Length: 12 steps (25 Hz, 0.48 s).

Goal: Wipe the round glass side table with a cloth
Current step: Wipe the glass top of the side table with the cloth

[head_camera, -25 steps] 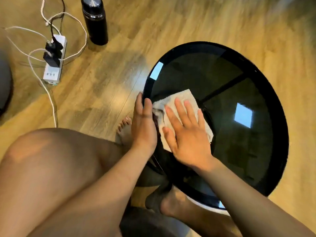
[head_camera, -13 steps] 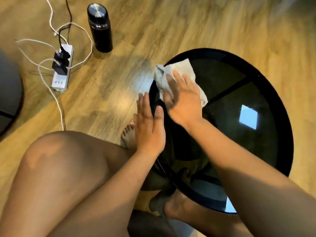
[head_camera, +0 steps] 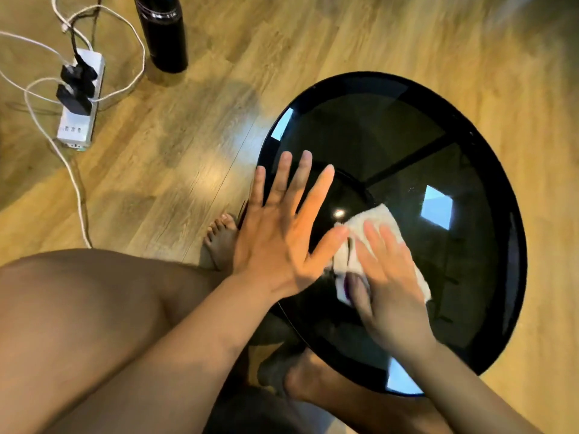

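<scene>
Dark glass forms the top of the round side table [head_camera: 391,130], which stands on a wooden floor [head_camera: 313,42] just in front of the seated person's knees. Compared with half a second earlier, the white cloth [head_camera: 380,220] has travelled from the far left rim to a spot nearer the middle of the glass, on the side closest to the person. The right hand [head_camera: 387,277] has come with it and lies flat on top, fingers straight and slightly parted, pressing the cloth down rather than gripping it. The left hand [head_camera: 282,236], earlier held with fingers together at the table's left edge, now reaches further over the glass with all fingers splayed wide, holding nothing. Its thumb tip meets the cloth's left corner; whether they touch cannot be told.

The cloth is crumpled and folded, its edges showing on either side of the right hand. The glass shows bright square reflections and the dark bars of the frame beneath.

A black bottle [head_camera: 163,36] and a white power strip [head_camera: 80,111] stand on the floor, well apart from the table.
</scene>
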Each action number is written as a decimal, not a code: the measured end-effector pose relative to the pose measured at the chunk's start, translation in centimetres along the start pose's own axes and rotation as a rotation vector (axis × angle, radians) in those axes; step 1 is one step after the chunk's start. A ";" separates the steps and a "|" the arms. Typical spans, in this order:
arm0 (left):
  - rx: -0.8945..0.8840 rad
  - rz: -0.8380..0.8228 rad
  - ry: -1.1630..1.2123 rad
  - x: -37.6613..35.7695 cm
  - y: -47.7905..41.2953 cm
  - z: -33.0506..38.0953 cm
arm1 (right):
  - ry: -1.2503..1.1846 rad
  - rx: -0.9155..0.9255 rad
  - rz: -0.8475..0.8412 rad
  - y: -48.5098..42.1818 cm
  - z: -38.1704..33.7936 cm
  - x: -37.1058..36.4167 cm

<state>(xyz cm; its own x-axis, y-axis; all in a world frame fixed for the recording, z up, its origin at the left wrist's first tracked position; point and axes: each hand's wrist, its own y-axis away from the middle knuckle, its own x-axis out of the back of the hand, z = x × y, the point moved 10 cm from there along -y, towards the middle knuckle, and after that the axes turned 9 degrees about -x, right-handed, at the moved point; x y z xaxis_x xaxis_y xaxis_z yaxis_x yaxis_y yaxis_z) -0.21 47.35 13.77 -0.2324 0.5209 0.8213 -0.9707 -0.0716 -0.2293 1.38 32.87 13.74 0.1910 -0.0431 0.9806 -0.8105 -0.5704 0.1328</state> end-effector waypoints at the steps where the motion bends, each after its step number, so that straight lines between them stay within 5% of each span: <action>1: 0.005 0.006 -0.010 0.0 0.0 0.0 | 0.001 0.010 0.019 -3.8 -0.2 0.4; 7: -0.003 -0.023 -0.070 -0.3 -0.3 -0.1 | 0.012 -0.098 0.108 -26.1 1.0 3.8; 12: 0.035 -0.104 -0.108 -0.2 -0.4 -0.2 | -0.053 -0.114 0.133 -19.3 1.5 4.4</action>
<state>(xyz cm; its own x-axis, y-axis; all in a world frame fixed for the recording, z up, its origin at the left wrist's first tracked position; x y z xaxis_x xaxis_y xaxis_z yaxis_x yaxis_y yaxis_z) 0.21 47.44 13.65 -0.1335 0.4330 0.8914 -0.9910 -0.0524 -0.1230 18.66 42.45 15.30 0.1046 -0.1563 0.9821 -0.8874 -0.4606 0.0212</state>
